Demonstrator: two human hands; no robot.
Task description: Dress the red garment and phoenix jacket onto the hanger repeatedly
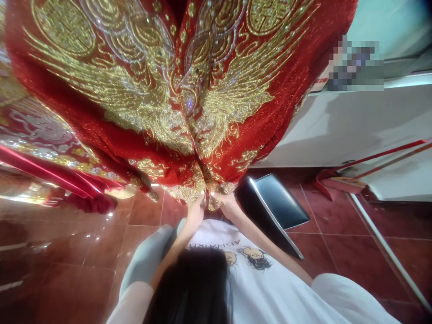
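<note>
Two hands pinch the lower front of a red jacket

Nearest the camera, dark hair (189, 288) hangs over a white shirt (259, 292) with a cartoon print. Both forearms reach forward from the body and converge in front of the lap, the left one angling inward to the right, the right one inward to the left, each bent at the elbow.

The left hand (195, 210) and right hand (228, 204) meet the jacket (162, 157) at its bottom edge, just beside each other, one on either side of the front slit. Each thumb lies on the embroidered face, tip toward the slit; the other fingers are mostly hidden, so their exact curl cannot be told. Between thumb and fingers, each hand nips its own border of cloth.

The jacket spreads in front of the person, its embroidered face toward them. Its long axis follows the slit, from the top centre down to the hands, leaning slightly right at the lower end; the hem points at the person's lap and the upper part runs out of view. Gold wings fan outward on both sides.

To the right of the hands, a black object (281, 200) with a silver edge stands by the tiled floor (313, 256). Farther right, a red dustpan (326, 185) sits near a white wall (303, 139).
</note>
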